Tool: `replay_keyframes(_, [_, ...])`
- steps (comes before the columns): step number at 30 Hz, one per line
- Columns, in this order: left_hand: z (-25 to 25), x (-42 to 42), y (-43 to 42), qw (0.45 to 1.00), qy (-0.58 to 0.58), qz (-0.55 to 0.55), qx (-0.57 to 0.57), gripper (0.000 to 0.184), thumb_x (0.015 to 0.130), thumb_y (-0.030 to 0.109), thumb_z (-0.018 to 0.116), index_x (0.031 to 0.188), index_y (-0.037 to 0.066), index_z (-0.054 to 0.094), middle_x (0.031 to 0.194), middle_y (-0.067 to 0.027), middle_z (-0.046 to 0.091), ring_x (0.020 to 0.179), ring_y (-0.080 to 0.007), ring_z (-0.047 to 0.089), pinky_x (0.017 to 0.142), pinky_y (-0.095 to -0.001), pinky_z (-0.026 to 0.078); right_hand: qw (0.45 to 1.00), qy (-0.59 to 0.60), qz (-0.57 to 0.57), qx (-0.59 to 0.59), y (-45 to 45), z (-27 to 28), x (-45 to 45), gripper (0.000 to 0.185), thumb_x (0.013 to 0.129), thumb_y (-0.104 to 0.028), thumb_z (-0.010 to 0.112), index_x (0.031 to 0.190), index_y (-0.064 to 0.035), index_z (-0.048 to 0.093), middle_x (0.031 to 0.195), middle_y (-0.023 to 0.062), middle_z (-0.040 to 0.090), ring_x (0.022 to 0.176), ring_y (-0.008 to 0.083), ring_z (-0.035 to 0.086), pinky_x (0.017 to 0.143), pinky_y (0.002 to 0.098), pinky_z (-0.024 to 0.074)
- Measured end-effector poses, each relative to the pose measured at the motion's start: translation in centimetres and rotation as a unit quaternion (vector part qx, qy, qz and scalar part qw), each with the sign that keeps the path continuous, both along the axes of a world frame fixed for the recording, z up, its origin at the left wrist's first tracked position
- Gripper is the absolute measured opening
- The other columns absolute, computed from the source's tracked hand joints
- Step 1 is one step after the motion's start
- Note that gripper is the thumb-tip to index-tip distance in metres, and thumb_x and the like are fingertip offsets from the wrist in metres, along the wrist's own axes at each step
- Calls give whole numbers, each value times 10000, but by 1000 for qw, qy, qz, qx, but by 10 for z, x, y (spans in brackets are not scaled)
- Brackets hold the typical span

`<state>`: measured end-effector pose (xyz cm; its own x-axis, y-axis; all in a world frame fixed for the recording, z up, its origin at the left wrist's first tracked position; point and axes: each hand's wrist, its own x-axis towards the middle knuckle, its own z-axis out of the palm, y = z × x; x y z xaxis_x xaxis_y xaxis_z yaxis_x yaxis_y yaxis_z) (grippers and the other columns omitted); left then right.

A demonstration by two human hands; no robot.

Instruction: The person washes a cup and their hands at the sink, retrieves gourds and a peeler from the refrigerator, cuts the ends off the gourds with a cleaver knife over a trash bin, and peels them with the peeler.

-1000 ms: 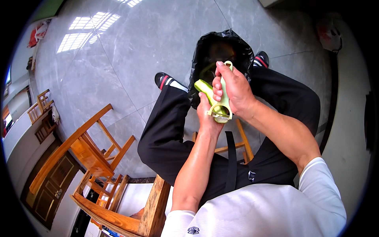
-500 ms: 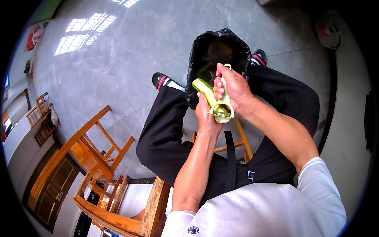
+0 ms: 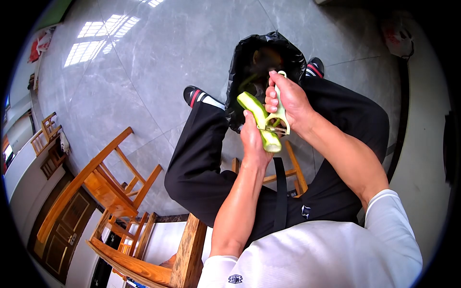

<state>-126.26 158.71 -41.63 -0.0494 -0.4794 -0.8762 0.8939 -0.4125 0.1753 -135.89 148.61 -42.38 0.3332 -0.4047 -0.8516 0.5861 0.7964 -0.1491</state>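
Observation:
A long pale green vegetable (image 3: pixel 255 106), with its skin peeled at least in part, lies in my left hand (image 3: pixel 253 139), whose fingers wrap its left side. My right hand (image 3: pixel 293 102) is closed on the handle of a light green peeler (image 3: pixel 278 114). The peeler's blade end is beside the vegetable's right side, near its lower end; whether the blade touches it I cannot tell. Beneath and beyond both hands stands a bin lined with a black bag (image 3: pixel 235 72), with dark, blurred scraps inside.
My legs in black trousers (image 3: pixel 199 163) spread on both sides of the bin. A wooden stool (image 3: pixel 298 169) shows beneath me. Wooden chairs (image 3: pixel 108 189) stand at the left. A plastic bag (image 3: pixel 397 41) is at the upper right, by the wall.
My right hand and the peeler have moved up and a little right, and the peeler has turned off the vegetable's lower end. More of the vegetable shows now.

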Motion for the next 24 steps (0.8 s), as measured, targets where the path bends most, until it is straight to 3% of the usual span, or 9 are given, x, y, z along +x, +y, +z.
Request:
replay_keyframes(1, [0,-1,0,1000,-11,7,14,523,1102,525,293,1212,100,578,992,-60,651,775,-212,658,646,-368,566,1000,6,6,-24,-1,6,0,257,1028,-306,605,904,-114,486,670,27,500,536,131,456,477,293,418])
replay_keyframes(2, [1,1,-2,1000,-16,1,-3,558,1112,512,255,1213,55,558,1021,-81,652,844,-217,665,720,-361,574,999,26,-13,-15,-3,15,7,269,1036,-329,608,892,-123,512,630,-10,475,495,93,436,442,255,393])
replay_keyframes(6, [0,1,-6,998,-21,26,-61,551,1122,482,219,1151,49,559,996,-51,650,853,-202,664,765,-369,587,1000,17,-4,6,-3,25,15,270,1036,-333,609,910,-118,505,642,5,480,506,100,443,444,261,398])
replay_keyframes(9, [5,-1,-10,998,-42,39,-19,559,1121,486,216,1102,56,572,988,-47,647,865,-194,660,773,-371,587,999,-11,31,-18,-3,29,13,255,1029,-304,599,929,-99,485,667,37,520,544,138,481,474,300,435])
replay_keyframes(18, [0,1,-6,996,-28,51,-66,536,1120,490,231,1008,85,564,934,-20,610,813,-172,634,738,-351,585,995,15,63,-70,0,30,19,266,1048,-304,570,923,-89,473,626,35,507,514,137,477,458,305,432])
replay_keyframes(21, [4,1,-6,998,-32,30,-45,430,1123,454,294,1019,127,553,917,3,586,800,-167,625,708,-336,559,994,25,60,-87,0,22,19,280,1047,-318,573,922,-89,471,619,30,505,506,135,479,455,305,432])
replay_keyframes(23, [2,0,-4,1000,-28,2,-4,440,1105,502,323,1088,133,561,897,-20,612,659,-191,626,534,-337,526,992,26,52,-113,-2,17,17,291,1046,-327,577,915,-89,470,616,29,504,501,134,481,448,306,431])
replay_keyframes(24, [2,0,-3,1000,-27,2,-3,440,1105,502,323,1088,133,561,897,-20,612,659,-191,626,534,-337,526,992,26,52,-112,-2,15,17,291,1046,-327,577,915,-89,470,616,29,504,501,134,481,448,306,431])
